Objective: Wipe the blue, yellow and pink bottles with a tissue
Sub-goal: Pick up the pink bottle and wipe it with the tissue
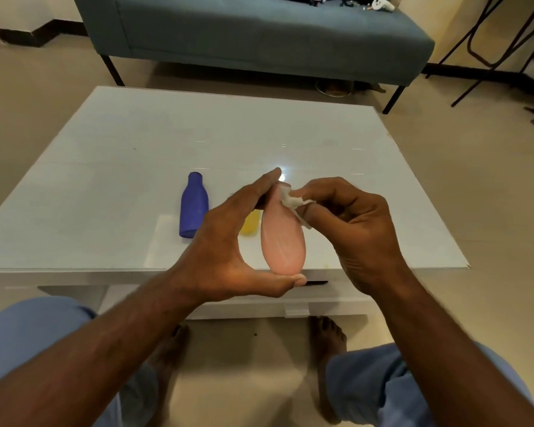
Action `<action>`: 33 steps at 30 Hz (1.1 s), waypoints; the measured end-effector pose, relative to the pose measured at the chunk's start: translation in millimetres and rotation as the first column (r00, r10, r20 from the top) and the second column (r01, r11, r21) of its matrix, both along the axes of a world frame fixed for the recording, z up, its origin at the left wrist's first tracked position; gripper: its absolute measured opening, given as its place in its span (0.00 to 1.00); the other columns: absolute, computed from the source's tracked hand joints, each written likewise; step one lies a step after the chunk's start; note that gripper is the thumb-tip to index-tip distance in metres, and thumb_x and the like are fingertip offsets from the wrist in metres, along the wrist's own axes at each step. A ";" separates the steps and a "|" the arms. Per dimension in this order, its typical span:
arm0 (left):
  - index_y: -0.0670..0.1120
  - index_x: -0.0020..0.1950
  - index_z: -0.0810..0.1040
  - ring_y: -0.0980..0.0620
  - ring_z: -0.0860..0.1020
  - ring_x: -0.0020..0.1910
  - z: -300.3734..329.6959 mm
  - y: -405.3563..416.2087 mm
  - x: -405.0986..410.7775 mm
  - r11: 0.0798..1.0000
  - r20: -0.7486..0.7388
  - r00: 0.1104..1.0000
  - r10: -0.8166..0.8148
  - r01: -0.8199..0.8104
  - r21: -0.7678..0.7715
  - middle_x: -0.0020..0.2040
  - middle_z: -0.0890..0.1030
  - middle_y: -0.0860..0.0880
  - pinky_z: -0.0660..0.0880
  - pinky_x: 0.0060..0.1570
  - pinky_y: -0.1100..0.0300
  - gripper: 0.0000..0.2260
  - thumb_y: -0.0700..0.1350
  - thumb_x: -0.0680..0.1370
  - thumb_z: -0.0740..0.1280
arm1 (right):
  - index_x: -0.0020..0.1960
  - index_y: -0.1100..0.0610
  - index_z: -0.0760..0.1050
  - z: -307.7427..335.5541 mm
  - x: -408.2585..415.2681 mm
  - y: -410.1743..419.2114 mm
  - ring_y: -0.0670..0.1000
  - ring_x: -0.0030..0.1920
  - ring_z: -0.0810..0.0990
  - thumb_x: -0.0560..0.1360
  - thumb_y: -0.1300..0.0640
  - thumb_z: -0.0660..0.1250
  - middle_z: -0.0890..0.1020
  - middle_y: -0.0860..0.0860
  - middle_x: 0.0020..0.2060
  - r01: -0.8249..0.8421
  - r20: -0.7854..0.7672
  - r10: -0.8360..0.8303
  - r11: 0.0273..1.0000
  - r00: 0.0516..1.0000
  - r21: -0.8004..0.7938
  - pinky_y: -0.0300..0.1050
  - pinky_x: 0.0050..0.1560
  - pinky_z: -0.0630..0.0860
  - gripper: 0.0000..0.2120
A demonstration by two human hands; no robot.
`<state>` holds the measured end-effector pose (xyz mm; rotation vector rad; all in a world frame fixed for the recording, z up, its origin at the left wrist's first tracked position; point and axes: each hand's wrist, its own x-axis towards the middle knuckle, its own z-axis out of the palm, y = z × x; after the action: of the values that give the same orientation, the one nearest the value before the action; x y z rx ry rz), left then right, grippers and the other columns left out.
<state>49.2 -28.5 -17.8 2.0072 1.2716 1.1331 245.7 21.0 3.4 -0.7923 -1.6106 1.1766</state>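
The left hand (pixel 225 241) holds the pink bottle (pixel 282 238) lengthwise above the near edge of the table (pixel 105 167). The thumb supports the wide base from below; the extended fingers press on the narrow cap end. The bottle is raised off the table, cap end pointing away from the person. Its visible face is plain, and no label or writing can be read on it.

The right hand (pixel 352 223) pinches the tissue (pixel 293 201) between the thumb and curled fingers. The tissue is crumpled, and it touches the bottle at the neck, just below the cap.

The blue bottle (pixel 194 204) lies on its side on the table, left of the left hand, cap end pointing away. No lettering is legible on its surface.

The yellow bottle (pixel 251 222) lies on the table between the blue bottle and the pink bottle. The left hand and the pink bottle hide most of it. Any label cannot be seen.

The table has a white glossy top with a bright light reflection beyond the hands. A grey-blue sofa (pixel 259 35) stands behind the table. A white controller (pixel 382 4) lies on the sofa seat. No brand marking is readable on either.
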 end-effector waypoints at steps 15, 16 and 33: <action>0.63 0.79 0.51 0.58 0.69 0.71 -4.5 -2.6 -4.5 0.988 -0.081 0.997 -0.016 0.004 -0.155 0.72 0.66 0.65 0.74 0.66 0.54 0.54 0.63 0.62 0.80 | 0.44 0.56 0.88 -3.2 21.9 -4.5 0.53 0.46 0.86 0.73 0.69 0.75 0.86 0.51 0.42 -0.201 0.194 0.215 0.975 0.957 -0.091 0.46 0.49 0.81 0.08; 0.64 0.79 0.50 0.59 0.68 0.72 -5.0 -2.2 -4.3 0.983 -0.108 0.993 -0.035 0.015 -0.183 0.73 0.65 0.66 0.73 0.67 0.53 0.54 0.64 0.62 0.80 | 0.43 0.55 0.88 -0.2 23.0 -4.6 0.53 0.46 0.86 0.73 0.65 0.75 0.86 0.52 0.42 -0.201 0.162 0.215 0.974 0.963 -0.100 0.44 0.49 0.81 0.06; 0.52 0.81 0.40 0.54 0.73 0.67 -12.7 9.8 -6.5 0.967 -0.141 0.977 -0.158 0.124 -0.221 0.68 0.71 0.55 0.72 0.69 0.55 0.60 0.55 0.65 0.82 | 0.47 0.54 0.89 -12.6 -3.2 -12.4 0.50 0.46 0.84 0.71 0.62 0.77 0.85 0.43 0.44 -0.225 0.433 0.116 0.951 0.894 0.212 0.36 0.44 0.78 0.07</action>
<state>42.8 -18.7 -30.5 2.0213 1.2449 0.7512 242.5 8.6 -9.1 -0.7761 -2.1775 0.9271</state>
